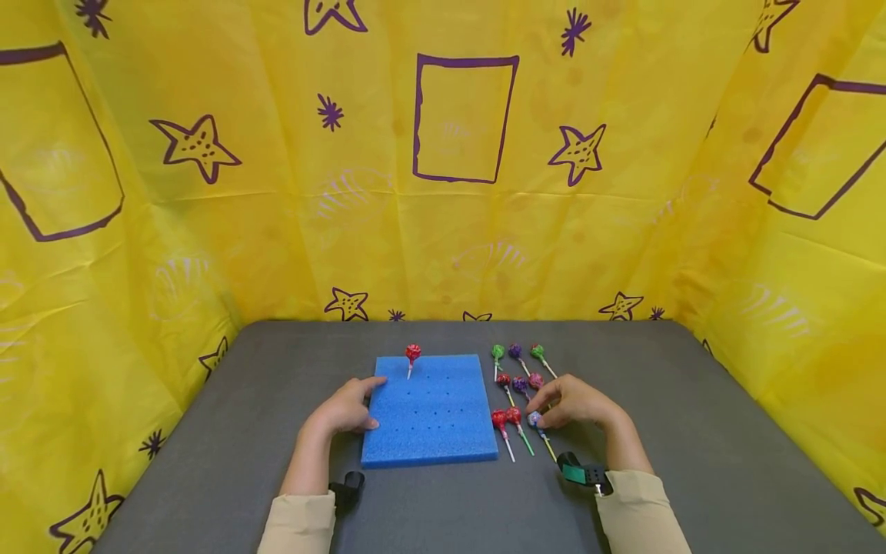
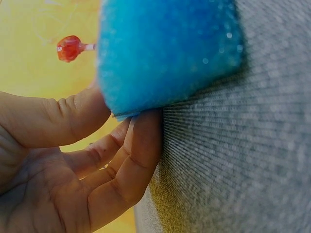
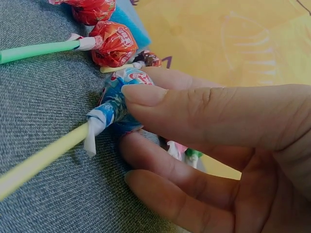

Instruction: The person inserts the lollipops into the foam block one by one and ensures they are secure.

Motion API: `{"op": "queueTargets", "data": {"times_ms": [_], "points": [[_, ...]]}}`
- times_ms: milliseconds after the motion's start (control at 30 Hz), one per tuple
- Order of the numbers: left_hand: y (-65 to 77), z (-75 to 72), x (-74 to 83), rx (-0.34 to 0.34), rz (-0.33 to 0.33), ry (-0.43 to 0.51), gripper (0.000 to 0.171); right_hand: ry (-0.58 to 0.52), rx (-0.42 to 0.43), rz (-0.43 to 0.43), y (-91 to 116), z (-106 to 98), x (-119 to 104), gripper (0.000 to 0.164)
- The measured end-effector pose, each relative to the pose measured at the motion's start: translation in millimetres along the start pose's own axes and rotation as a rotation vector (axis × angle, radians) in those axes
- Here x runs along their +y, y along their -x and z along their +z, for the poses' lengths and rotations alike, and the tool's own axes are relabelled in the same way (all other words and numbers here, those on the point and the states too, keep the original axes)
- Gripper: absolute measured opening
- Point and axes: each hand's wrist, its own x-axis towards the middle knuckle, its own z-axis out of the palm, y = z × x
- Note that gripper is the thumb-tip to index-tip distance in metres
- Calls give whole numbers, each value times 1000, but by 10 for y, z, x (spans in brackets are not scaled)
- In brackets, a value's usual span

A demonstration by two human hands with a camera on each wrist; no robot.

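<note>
In the head view, a blue foam board [image 1: 436, 412] with small holes lies flat on the table. A red lollipop [image 1: 412, 352] stands upright near its far left corner. My left hand [image 1: 346, 408] holds the board's left edge; the left wrist view shows the thumb [image 2: 73, 119] against the upper edge and curled fingers at the side by the table. My right hand [image 1: 574, 402] pinches the wrapped head of a blue lollipop [image 3: 114, 99] between thumb and fingers. Its yellow stick [image 3: 46, 158] points toward the table's near side.
Several lollipops lie right of the board: two red ones [image 1: 514, 415] beside the right hand, and green [image 1: 497, 352], purple [image 1: 515, 351] and pink [image 1: 536, 381] ones farther back. Yellow patterned cloth [image 1: 443, 246] walls the grey table [image 1: 443, 508] at back and sides.
</note>
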Motion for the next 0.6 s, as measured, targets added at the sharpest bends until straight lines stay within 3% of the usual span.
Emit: {"op": "queueTargets", "data": {"times_ms": [600], "points": [[-13,8,-8,6,-7,-27,68,-76,75,-39,26,-48,25,34]]}}
